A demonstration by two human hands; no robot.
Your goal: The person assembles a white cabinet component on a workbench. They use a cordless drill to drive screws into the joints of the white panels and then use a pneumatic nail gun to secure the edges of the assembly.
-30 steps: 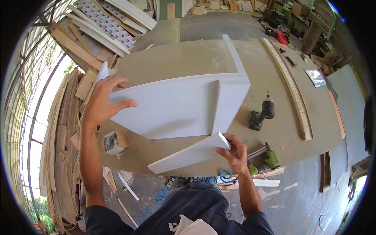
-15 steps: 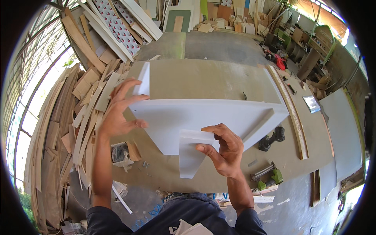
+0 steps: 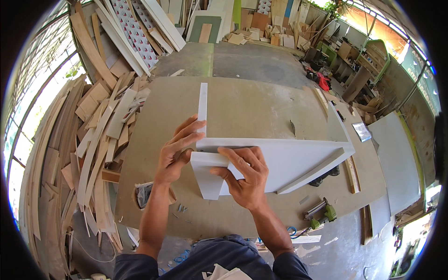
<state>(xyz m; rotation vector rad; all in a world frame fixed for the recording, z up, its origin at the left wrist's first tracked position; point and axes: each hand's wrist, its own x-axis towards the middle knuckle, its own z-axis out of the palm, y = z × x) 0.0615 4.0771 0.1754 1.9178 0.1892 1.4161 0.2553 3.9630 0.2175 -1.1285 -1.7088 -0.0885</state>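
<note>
A white panel assembly [image 3: 280, 161] stands on the workbench, with a long front board, a side at each end and a slanted strip along its right part. My right hand [image 3: 247, 175] pinches a short white board [image 3: 206, 175] between thumb and fingers, close in front of the assembly's left end. Curled at that same corner, my left hand [image 3: 175, 156] has its fingers against the left side panel [image 3: 202, 105] and its thumb beside the short board's upper left edge. Where the short board meets the front panel is partly covered by my fingers.
On the brown workbench [image 3: 154, 107] lie several screws [image 3: 182, 208], a small box [image 3: 142, 196] and a green-and-black power tool [image 3: 321, 213]. A black drill [image 3: 325, 176] is partly hidden behind the slanted strip. Wood offcuts [image 3: 93, 140] are heaped on the left.
My right hand has brought the short board left and up to the assembly's left corner. My left hand has closed onto that corner. The assembly appears shifted rightward and turned in view.
</note>
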